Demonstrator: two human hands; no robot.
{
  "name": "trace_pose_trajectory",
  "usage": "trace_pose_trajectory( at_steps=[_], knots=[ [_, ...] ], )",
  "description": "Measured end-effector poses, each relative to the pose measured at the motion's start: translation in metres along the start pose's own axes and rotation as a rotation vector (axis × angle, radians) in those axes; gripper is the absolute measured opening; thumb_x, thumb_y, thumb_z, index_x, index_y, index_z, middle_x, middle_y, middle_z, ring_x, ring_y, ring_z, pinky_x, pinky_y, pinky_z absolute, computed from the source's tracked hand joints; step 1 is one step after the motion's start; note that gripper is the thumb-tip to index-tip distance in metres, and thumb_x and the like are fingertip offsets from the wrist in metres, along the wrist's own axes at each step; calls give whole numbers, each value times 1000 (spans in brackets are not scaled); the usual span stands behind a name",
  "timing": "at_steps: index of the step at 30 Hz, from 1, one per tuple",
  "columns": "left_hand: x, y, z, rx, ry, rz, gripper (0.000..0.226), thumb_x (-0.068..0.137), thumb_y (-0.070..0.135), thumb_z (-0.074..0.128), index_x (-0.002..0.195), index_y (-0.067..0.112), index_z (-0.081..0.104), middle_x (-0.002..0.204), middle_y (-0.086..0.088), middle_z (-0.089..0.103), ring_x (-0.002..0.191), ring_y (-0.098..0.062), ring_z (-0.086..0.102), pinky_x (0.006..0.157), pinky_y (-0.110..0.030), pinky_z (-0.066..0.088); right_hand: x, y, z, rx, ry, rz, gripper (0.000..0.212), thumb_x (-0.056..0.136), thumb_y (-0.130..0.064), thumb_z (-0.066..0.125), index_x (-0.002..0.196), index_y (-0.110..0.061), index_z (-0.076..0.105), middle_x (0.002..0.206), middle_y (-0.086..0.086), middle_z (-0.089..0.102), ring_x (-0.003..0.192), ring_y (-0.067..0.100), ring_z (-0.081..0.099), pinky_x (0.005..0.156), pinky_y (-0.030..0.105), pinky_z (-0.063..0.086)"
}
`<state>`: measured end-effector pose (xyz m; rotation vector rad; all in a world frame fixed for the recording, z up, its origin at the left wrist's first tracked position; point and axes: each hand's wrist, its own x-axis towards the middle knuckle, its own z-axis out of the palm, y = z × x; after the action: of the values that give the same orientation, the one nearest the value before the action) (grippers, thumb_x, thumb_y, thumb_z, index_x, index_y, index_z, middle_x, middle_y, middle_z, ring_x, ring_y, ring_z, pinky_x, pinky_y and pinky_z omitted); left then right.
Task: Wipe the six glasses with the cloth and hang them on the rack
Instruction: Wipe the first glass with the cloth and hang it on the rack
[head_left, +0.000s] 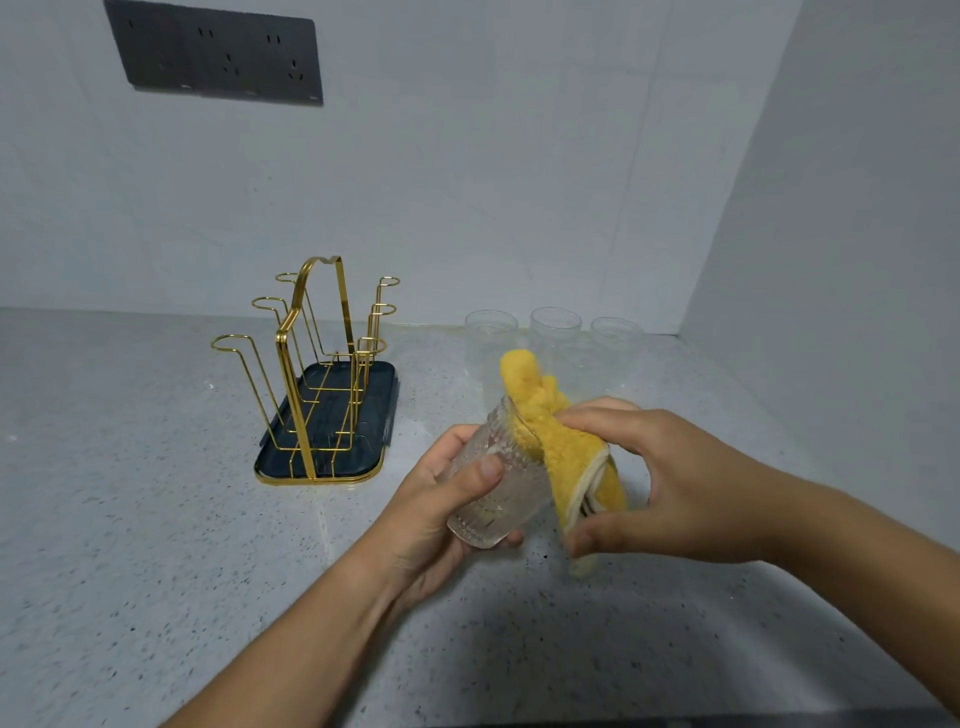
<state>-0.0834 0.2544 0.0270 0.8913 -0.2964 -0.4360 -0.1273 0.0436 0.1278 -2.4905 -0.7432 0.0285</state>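
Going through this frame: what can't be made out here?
Head view only.
- Number of waiting glasses: the cloth and right hand cover the front of the group, and clear glass blends together.
- Inside of the held glass: cloth covers its mouth, and the left hand wraps its side.

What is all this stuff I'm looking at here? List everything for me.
Held glass: one, clear ribbed, tilted, front centre.
Cloth: one, yellow, over that glass's rim.
Standing glasses: at least three, clear, back right; others partly hidden.
Rack: one, gold wire, nothing hung, left of them.
Tray: one, dark, under rack.
Socket panel: one, dark, wall.
Counter: one, grey speckled.
Left hand: grips glass.
Right hand: pinches cloth.
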Motion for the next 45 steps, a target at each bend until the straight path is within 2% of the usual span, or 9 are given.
trace_pose_trajectory(
  at_steps=[8,13,22,27,30,34,38,42,45],
  knots=[
    [2,5,-1,88,-48,-18,75,45,32,104,109,14,70,102,-17,71,80,-30,69,62,-41,61,5,-3,21,67,-39,1,71,69,-61,83,133,-43,58,126,-22,58,120,-1,57,102,25,49],
    [-1,11,-4,52,-20,-26,96,46,32,104,124,6,56,102,-15,71,79,-29,71,54,-39,62,11,-3,13,193,-127,74,83,64,-56,90,135,-41,49,126,-15,67,115,7,66,100,42,54],
    [-4,14,-6,66,-103,-67,88,55,34,101,123,6,54,107,-22,66,79,-33,66,51,-35,58,7,-2,8,-82,-227,-63,65,76,-47,87,134,-40,59,135,-27,52,129,-6,48,108,20,43],
    [3,18,-3,36,-95,-123,86,54,35,101,118,9,51,103,-24,67,75,-29,66,47,-33,56,11,7,16,-224,-257,-90,78,76,-68,75,145,-50,43,147,-31,35,142,-1,30,119,31,34],
    [5,16,2,40,-14,-90,84,51,41,101,111,9,52,103,-27,68,72,-30,67,47,-33,54,21,4,19,-17,-268,-58,58,84,-50,78,137,-42,57,139,-22,51,130,3,50,111,30,46],
    [10,8,7,110,225,56,88,65,55,90,116,-5,54,95,-23,68,83,-40,64,76,-49,49,32,-1,27,223,-218,-22,26,99,-36,60,115,-19,70,114,-8,69,104,11,68,92,29,56],
    [8,10,12,185,316,164,50,89,55,58,102,8,55,91,-20,65,67,-28,64,45,-31,49,35,-6,34,456,-110,79,39,95,-50,45,93,-23,72,85,-14,76,79,-4,69,73,11,51],
    [1,10,10,173,265,198,41,92,45,65,108,9,56,88,-12,66,69,-23,66,48,-32,52,36,-12,33,429,-109,53,30,93,-39,60,97,-11,72,90,-3,75,79,4,70,72,16,54],
    [-2,9,5,185,252,262,31,87,35,61,109,13,58,88,-3,70,78,-20,69,60,-31,57,36,-17,30,553,-159,57,12,98,-16,59,105,-23,65,83,-26,72,75,-12,66,66,6,49]
  ],
)
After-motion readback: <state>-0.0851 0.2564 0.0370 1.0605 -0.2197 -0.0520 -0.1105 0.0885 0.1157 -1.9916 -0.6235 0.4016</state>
